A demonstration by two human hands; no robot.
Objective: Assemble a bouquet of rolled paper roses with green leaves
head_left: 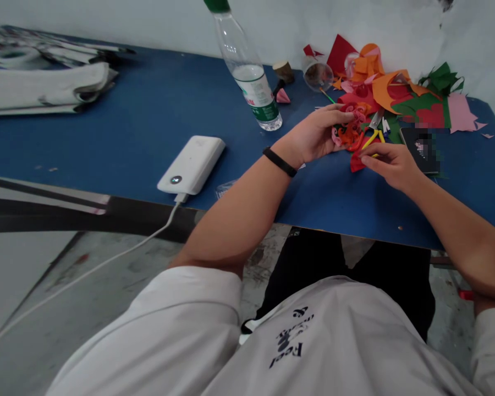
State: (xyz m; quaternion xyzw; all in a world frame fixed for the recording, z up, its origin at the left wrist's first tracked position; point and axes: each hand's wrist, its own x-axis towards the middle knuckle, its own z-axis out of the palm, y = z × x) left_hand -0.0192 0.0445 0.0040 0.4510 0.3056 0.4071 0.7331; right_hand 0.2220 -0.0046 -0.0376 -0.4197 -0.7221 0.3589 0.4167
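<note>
My left hand point(319, 131), with a black band on its wrist, is curled around a cluster of curled red and pink paper flowers point(350, 132). A small red piece of paper point(356, 163) is pinched between the thumb and fingers of my right hand point(396, 162), just right of the cluster. Scissors point(371, 138) with yellow on the handles lie just beyond my right fingers, partly hidden among the scraps. My left fingers cover part of the cluster.
Orange, red, green and pink paper scraps point(390, 96) are heaped by the wall beside a clear cup point(317, 76). A dark notebook point(421, 151) lies right. Leftward are a water bottle point(256, 96), a cabled white power bank point(192, 165) and folded cloth point(45, 88) on the blue table point(157, 88).
</note>
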